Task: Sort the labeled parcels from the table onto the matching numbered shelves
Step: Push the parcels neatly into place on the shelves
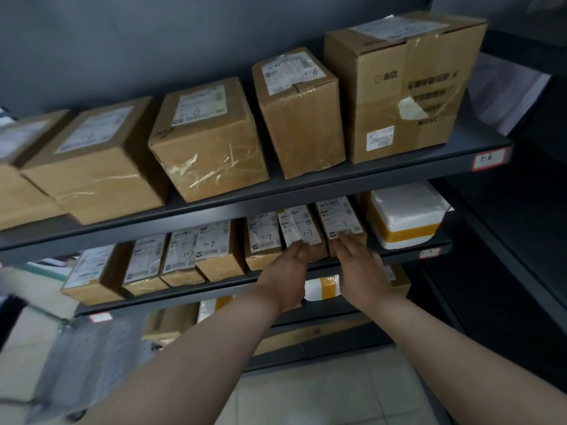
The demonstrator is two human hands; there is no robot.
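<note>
A dark grey metal shelf [402, 254] tagged 1-7 carries a row of brown cardboard parcels. On it, the left hand [290, 268] sets bent fingertips [300, 248] against the front top edge of one slim labelled parcel [299, 228]; whether it grips is unclear. The right hand [363, 265] rests straight fingers on the neighbouring labelled parcel [339, 214], holding nothing.

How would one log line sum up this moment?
phase: shelving | shelf: 1-7 shelf | left hand: touches 1-7 box | right hand: touches neighbouring 1-7 box
</note>
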